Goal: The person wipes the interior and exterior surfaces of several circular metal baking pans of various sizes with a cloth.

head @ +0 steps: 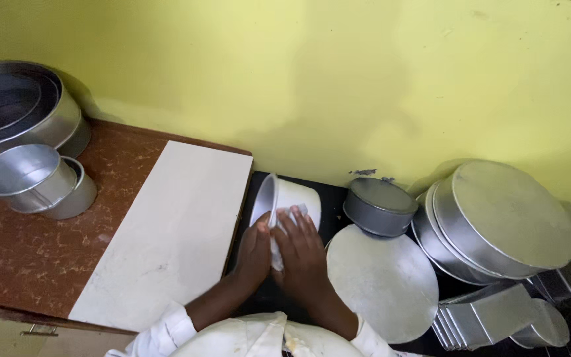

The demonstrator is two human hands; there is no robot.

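A white round baking tin (297, 194) lies tipped on its side on a dark surface, its open mouth facing left. My left hand (252, 254) grips its rim at the lower left. Just right of it, my right hand (304, 258) presses a white cloth (277, 256) against the tin's edge and side. Both hands meet at the tin's near edge, and white sleeves show at the bottom of the view.
A white stone slab (173, 231) lies on the brown counter (28, 258). Nested metal pans (14, 109) and two smaller ones (31, 178) stand at the left. On the right are a small grey pan (379, 206), a flat round disc (381, 281), large upturned pans (503, 218) and stacked shaped tins (497, 317). A yellow wall rises behind.
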